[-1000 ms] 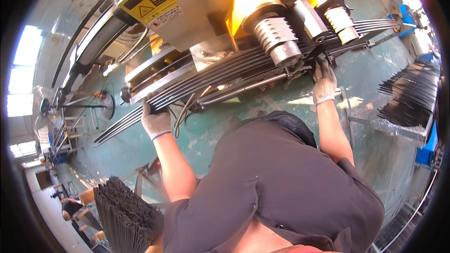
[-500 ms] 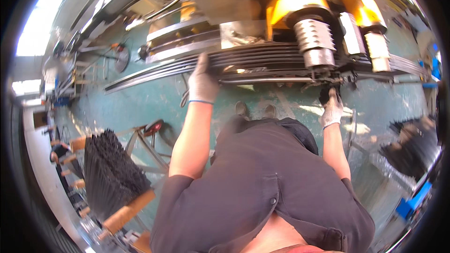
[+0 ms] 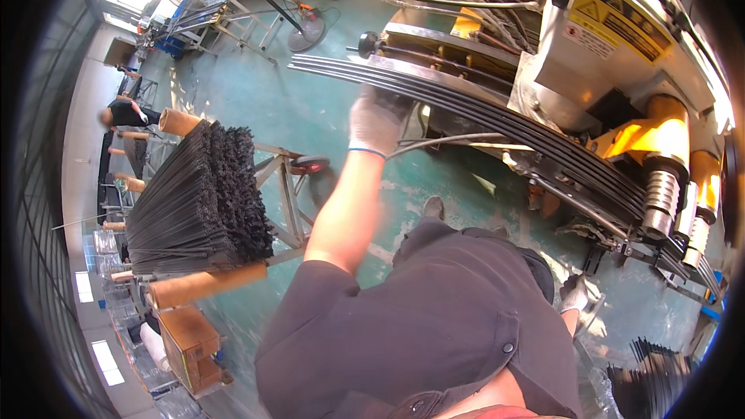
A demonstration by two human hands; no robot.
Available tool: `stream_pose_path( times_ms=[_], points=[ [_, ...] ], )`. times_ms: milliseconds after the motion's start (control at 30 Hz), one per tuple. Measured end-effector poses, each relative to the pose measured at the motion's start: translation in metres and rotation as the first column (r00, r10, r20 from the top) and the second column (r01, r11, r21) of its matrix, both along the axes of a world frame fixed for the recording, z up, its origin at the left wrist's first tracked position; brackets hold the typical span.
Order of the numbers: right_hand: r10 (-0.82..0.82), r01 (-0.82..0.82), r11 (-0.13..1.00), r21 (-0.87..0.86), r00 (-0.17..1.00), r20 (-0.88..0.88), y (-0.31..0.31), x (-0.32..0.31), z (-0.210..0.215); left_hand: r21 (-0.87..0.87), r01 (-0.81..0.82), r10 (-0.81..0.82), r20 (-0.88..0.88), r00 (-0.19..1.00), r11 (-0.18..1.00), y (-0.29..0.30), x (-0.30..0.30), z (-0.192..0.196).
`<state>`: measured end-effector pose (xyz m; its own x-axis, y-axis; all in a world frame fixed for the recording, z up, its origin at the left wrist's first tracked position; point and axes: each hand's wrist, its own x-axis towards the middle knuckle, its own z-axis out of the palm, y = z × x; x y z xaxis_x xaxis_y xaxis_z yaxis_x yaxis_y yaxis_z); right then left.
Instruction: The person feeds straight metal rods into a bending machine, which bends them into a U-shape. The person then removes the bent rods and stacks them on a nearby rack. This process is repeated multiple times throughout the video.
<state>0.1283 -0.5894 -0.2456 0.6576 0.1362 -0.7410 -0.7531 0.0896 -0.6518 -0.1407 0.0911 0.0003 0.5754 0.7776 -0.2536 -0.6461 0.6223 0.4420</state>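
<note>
My left hand (image 3: 375,122), in a pale work glove, is closed on several long thin black bars (image 3: 458,102) near their far-left end; the bars partly hide its fingers. The bars lie side by side and run to the right, past the front of a machine with two ribbed silver cylinders (image 3: 661,195) under yellow housings. My right hand (image 3: 574,295), also gloved, is low on the right beside my hip, below the machine's front rail (image 3: 574,203) and apart from the bars. Its fingers are too small and blurred to make out.
A thick stack of black bars (image 3: 198,202) rests on a rack with cardboard-coloured rollers (image 3: 209,283) to the left. Another black bundle (image 3: 650,380) is at lower right. A person (image 3: 128,112) stands far left. A round-based stand (image 3: 303,33) is on the green floor (image 3: 264,101).
My view has turned left, so the machine shows further right and slanted. My left hand remains at the bars. My right hand has dropped away from beneath the silver cylinders toward my hip.
</note>
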Motion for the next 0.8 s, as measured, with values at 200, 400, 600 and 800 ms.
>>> stream_pose_path(
  times_ms=[200, 400, 600, 800],
  points=[
    [0.084, -0.083, 0.994, -0.077, 0.996, 0.007, 0.027, -0.056, -0.045, 0.012, -0.291, 0.29, -0.136, 0.947, 0.957, 0.155, -0.109, 0.002],
    [0.527, -0.251, 0.68, -0.689, 0.82, 0.221, 0.06, -0.118, -0.03, 0.06, -0.354, 0.351, -0.358, 0.865, 0.933, 0.227, -0.143, 0.006],
    [0.268, -0.163, 0.822, -0.545, 0.956, 0.119, 0.112, -0.126, 0.031, 0.26, -0.177, 0.254, -0.301, 0.919, 0.949, 0.208, -0.135, 0.011],
    [0.248, -0.151, 0.823, -0.547, 0.963, 0.107, 0.13, -0.111, 0.036, 0.237, -0.114, 0.186, -0.309, 0.933, 0.965, 0.218, -0.151, 0.009]
  ],
)
